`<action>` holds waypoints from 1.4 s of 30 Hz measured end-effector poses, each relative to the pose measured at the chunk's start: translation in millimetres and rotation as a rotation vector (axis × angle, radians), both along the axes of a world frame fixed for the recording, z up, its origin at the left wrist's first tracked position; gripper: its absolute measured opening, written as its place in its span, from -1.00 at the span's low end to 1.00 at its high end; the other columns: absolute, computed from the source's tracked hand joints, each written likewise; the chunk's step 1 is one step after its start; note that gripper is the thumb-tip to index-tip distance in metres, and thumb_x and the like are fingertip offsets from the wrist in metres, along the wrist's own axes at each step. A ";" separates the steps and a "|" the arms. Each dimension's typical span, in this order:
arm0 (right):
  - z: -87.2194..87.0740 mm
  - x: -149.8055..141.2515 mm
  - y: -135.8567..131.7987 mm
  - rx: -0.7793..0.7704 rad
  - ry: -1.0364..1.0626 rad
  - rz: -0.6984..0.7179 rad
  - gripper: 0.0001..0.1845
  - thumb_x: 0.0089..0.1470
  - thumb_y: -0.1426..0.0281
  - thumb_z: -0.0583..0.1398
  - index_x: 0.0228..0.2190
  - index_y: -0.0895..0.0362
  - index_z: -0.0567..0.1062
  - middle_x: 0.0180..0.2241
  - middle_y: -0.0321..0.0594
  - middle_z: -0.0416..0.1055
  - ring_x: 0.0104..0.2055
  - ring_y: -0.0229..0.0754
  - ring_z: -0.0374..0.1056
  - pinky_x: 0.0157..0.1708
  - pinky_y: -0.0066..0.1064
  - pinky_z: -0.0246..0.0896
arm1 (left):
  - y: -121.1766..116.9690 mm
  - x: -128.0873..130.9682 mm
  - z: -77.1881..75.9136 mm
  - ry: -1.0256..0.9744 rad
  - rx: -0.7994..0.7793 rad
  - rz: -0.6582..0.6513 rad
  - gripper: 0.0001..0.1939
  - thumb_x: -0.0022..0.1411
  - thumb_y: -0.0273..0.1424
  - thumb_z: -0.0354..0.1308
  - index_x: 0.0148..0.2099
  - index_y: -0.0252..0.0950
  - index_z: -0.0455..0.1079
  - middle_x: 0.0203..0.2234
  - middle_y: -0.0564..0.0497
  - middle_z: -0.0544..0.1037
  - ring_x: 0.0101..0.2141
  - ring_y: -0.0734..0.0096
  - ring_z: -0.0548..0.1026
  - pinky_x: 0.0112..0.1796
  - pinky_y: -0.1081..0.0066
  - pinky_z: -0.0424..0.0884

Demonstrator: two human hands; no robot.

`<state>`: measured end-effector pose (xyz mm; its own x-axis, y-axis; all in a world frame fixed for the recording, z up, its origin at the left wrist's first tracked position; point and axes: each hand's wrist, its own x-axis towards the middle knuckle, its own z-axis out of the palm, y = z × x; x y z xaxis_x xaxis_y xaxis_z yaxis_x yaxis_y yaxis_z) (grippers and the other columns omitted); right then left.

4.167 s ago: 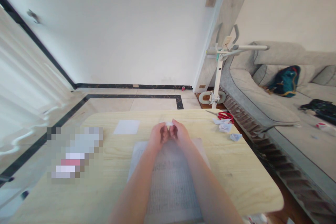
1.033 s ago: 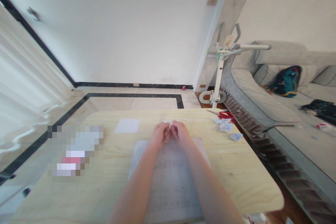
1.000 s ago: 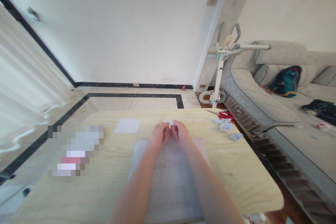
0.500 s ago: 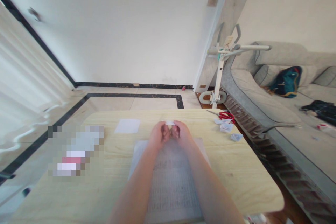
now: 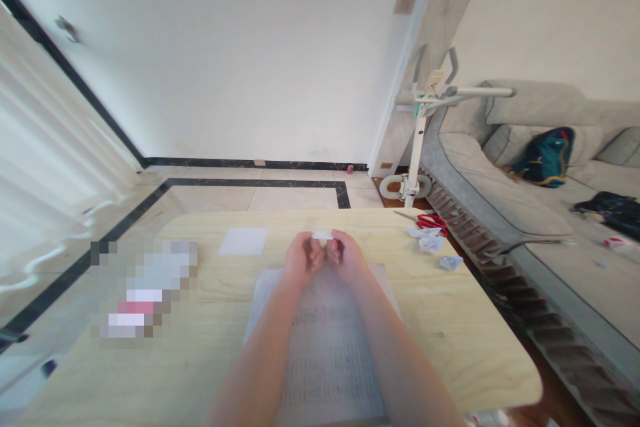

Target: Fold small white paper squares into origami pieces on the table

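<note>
My left hand [image 5: 303, 257] and my right hand [image 5: 346, 256] come together over the far end of a large printed sheet [image 5: 330, 347]. Between their fingertips a small piece of white paper [image 5: 323, 235] is pinched, one end in each hand; the curled fingers hide part of it. To the left of my hands a square of white paper [image 5: 243, 241] lies flat on the wooden table [image 5: 200, 360]. Several crumpled or folded bits of paper [image 5: 431, 243] sit at the right, beside red-handled scissors [image 5: 431, 223].
A blurred-out patch [image 5: 150, 293] covers something at the table's left side. Past the right edge stands a grey sofa [image 5: 525, 213] with a teal backpack [image 5: 550, 157]. White exercise equipment [image 5: 417, 140] rises behind the table's far right corner.
Both hands stay in nearly the same spot. The white paper between the fingertips shows slightly more and looks a little more bowed upward. Everything else is still.
</note>
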<state>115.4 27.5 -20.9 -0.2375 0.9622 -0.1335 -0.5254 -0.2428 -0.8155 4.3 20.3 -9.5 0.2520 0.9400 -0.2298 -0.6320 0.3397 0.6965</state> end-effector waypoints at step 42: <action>-4.7 -2.6 -0.9 0.079 -0.121 -0.080 -0.69 -0.11 0.25 0.17 -0.72 0.14 0.27 -0.82 -0.46 0.07 -0.77 -0.43 -0.08 -0.74 -0.51 -0.26 | 2.5 1.8 -11.6 0.091 -0.038 -0.061 -0.63 0.06 -0.24 0.06 -0.68 -0.30 0.13 -0.88 0.19 0.04 -0.86 0.63 0.03 -0.80 0.54 -0.15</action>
